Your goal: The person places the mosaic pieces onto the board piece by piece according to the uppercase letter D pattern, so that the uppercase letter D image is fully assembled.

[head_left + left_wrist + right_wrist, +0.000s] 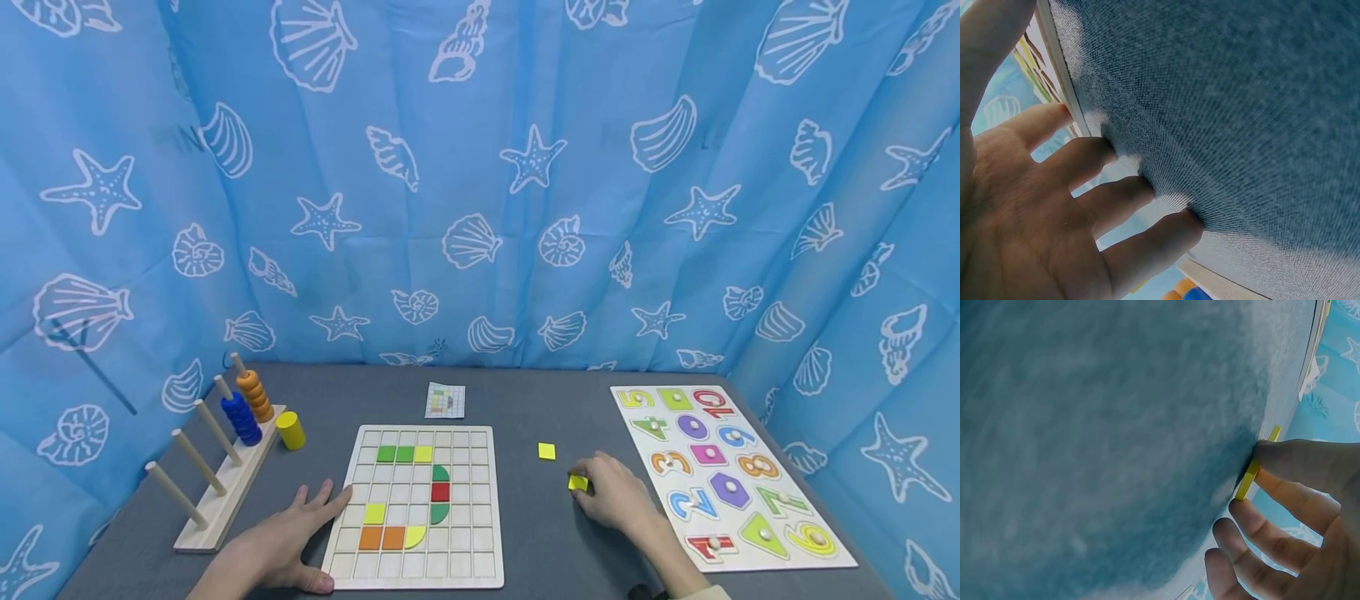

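My left hand (288, 542) rests with spread fingers along the left side of the white grid board (461, 568), index finger and thumb at its edge. In the left wrist view the fingertips of the left hand (1035, 212) touch the grey cloth. A yellow square tile (577, 482) is pinched by my right hand (611, 492), right of the board. The right wrist view shows that yellow tile (1249, 478) tilted, between thumb and fingers, close over the cloth. On the board lie green, yellow, orange and red tiles, some rounded. Another yellow square tile (547, 451) lies between board and right hand.
A small printed picture card (446, 401) lies behind the board. At left stands a wooden peg stand (232, 500) with blue and orange rings, beside a yellow cylinder (290, 431). A number and shape puzzle board (750, 546) lies at right. Blue curtains (480, 208) surround the table.
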`<state>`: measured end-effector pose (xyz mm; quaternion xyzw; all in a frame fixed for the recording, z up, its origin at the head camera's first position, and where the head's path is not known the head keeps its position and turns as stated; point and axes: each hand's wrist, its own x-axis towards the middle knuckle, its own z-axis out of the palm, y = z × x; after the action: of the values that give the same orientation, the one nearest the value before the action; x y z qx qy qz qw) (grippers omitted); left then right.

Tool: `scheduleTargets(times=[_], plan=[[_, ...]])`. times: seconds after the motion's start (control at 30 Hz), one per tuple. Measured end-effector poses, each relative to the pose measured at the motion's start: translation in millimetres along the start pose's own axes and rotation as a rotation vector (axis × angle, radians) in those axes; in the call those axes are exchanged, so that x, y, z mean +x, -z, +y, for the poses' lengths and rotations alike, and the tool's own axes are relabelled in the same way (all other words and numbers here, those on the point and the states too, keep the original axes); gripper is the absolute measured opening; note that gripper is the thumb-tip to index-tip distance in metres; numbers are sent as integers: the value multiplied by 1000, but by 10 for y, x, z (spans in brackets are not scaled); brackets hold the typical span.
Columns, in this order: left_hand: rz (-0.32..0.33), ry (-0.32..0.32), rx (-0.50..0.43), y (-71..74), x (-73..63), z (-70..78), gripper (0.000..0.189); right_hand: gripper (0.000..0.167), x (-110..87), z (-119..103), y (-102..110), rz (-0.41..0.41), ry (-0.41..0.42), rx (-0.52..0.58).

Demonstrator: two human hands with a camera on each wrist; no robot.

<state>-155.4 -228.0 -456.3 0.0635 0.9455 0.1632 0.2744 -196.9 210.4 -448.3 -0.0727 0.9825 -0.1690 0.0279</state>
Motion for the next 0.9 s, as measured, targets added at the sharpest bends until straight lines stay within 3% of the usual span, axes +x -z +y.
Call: scheduleTargets(times=[0.43, 0.9], plan=[[4, 5, 1, -8, 6, 5, 118, 22, 13, -279, -28, -5, 38, 22], [9, -3, 0, -8, -17, 11, 116, 20, 49, -670, -121, 48, 200, 65]])
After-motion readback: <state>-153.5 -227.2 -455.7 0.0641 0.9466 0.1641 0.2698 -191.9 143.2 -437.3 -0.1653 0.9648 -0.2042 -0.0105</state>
